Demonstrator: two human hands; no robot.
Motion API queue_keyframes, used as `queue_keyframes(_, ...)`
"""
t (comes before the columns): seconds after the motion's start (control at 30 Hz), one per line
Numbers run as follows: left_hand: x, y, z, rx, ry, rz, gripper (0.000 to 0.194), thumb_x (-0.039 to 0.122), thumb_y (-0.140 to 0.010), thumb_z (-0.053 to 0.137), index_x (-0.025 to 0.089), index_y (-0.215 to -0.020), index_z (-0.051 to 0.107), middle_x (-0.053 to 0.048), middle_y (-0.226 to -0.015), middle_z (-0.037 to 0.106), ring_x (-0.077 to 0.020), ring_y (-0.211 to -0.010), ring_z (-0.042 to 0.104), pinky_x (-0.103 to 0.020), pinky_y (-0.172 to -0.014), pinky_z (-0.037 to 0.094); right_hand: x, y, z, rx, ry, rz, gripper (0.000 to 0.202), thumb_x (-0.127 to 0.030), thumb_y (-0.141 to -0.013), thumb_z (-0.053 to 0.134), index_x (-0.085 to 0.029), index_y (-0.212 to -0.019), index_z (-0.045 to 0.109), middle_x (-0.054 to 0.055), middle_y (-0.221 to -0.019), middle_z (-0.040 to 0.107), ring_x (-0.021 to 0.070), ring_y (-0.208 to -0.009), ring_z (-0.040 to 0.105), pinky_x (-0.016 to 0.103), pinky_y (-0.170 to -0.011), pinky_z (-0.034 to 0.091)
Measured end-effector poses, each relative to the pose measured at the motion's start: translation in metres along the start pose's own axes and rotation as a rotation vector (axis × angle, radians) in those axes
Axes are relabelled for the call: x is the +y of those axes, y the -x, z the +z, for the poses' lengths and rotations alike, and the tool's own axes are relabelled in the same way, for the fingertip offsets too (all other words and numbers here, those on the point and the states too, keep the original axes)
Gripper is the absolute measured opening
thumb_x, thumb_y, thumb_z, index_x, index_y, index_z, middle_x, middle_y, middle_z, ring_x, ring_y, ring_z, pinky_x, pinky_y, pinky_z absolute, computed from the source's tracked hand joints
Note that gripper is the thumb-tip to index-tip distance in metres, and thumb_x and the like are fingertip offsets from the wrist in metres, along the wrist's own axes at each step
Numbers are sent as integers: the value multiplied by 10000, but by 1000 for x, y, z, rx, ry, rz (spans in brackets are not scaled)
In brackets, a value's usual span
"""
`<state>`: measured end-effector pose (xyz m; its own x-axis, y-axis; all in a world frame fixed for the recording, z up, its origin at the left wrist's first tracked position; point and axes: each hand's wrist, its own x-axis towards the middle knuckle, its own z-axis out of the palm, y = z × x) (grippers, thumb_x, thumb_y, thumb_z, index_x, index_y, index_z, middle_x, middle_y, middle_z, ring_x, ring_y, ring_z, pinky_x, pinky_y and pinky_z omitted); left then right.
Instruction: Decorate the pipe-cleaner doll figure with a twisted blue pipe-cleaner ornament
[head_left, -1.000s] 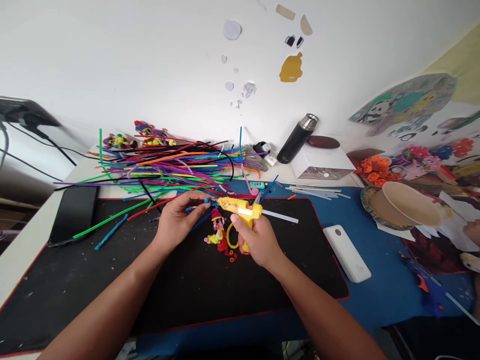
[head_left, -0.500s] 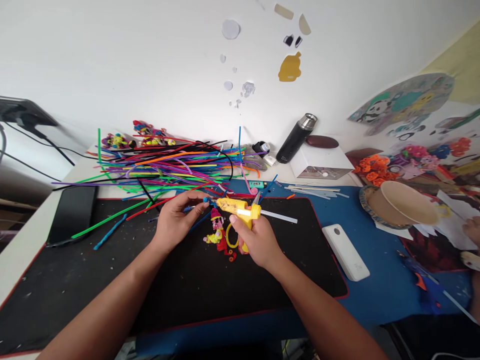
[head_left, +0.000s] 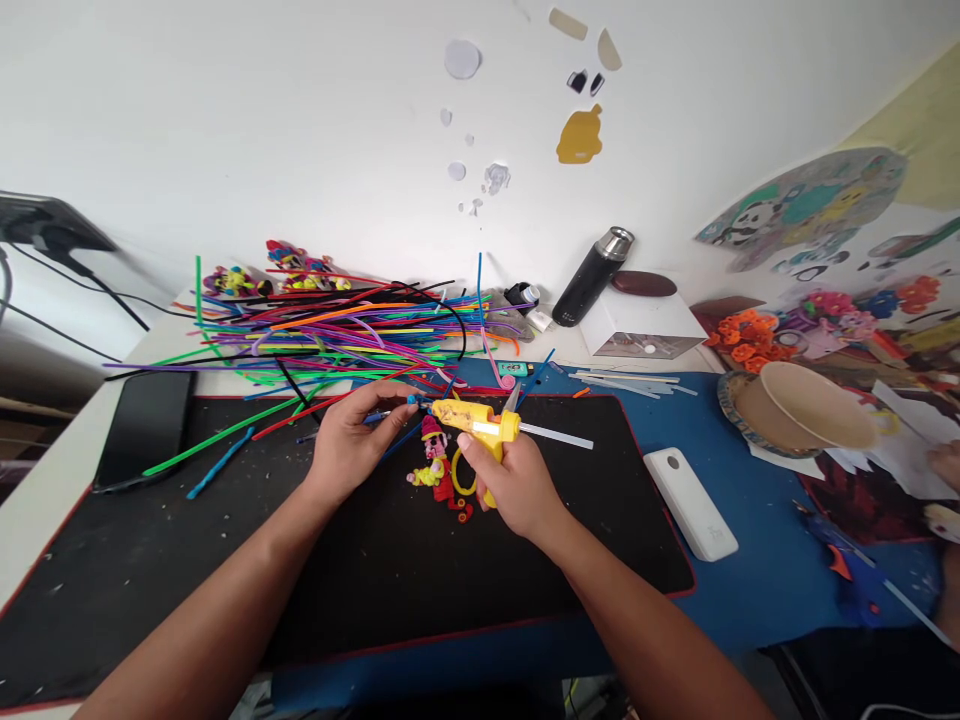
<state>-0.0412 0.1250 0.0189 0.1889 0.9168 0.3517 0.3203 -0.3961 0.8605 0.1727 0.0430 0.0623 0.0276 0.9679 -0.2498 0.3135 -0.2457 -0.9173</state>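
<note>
My right hand (head_left: 517, 475) is wrapped round the handle of a yellow glue gun (head_left: 469, 420), its nozzle pointing left and a clear glue stick (head_left: 559, 436) jutting out behind. Between the fingertips of my left hand (head_left: 356, 435) is a small blue pipe cleaner piece (head_left: 413, 401), right at the nozzle; the fingers partly hide it. Below the gun, a small pipe cleaner doll (head_left: 433, 470) in red, yellow and pink lies on the black mat (head_left: 360, 590).
A heap of coloured pipe cleaners (head_left: 352, 335) spreads along the back. A phone (head_left: 142, 430) lies left, a white power bank (head_left: 690, 503) right. Behind stand a black flask (head_left: 592, 277) and a white box (head_left: 637, 325). Another person's hand (head_left: 945, 462) shows far right, near a blue glue gun (head_left: 855, 575).
The glue gun has shifted very slightly left at the blue piece. My left hand stays nearly still, and the doll has not moved.
</note>
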Motion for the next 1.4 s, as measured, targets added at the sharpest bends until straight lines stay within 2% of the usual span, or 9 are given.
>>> queue_keyframes(0.23, 0, 0, 1, -5, -18, -16, 249, 468, -946, 725, 242, -1036, 779, -60, -1024, 824, -231, -896, 764, -344, -831, 621, 1, 0, 0, 1, 3, -13, 497, -602, -967, 588, -238, -647, 473, -40, -425, 487, 136, -414, 509, 250, -480, 409)
queue_keyframes(0.47, 1, 0, 0, 5, -26, -13, 243, 466, -936, 734, 245, -1025, 779, -54, -1011, 828, -223, -869, 763, -337, -817, 622, 3, 0, 1, -1, -6, -10, 498, -632, -961, 589, -237, -673, 491, -39, -439, 496, 139, -419, 514, 251, -472, 408)
queue_keyframes(0.63, 1, 0, 0, 5, -29, -13, 241, 461, -940, 732, 243, -1031, 778, -55, -1016, 826, -225, -881, 763, -339, -824, 621, 2, 0, 1, -4, -21, -23, 463, -591, -968, 587, -239, -684, 487, -43, -436, 493, 137, -410, 508, 249, -468, 405)
queue_keyframes(1.0, 1, 0, 0, 24, -25, -7, 198, 415, -936, 753, 244, -1033, 782, -37, -996, 824, -205, -828, 758, -317, -806, 605, 0, 2, 0, 2, -10, -9, 449, -554, -974, 584, -238, -663, 512, -44, -413, 483, 140, -405, 507, 253, -478, 414)
queue_keyframes(1.4, -2, 1, 1, 26, -14, 31, 132, 328, -938, 765, 245, -1039, 778, -13, -987, 817, -174, -825, 751, -270, -808, 589, 3, 2, -1, 11, -70, 26, 467, -595, -937, 624, -236, -653, 530, -52, -404, 474, 137, -392, 510, 249, -464, 411)
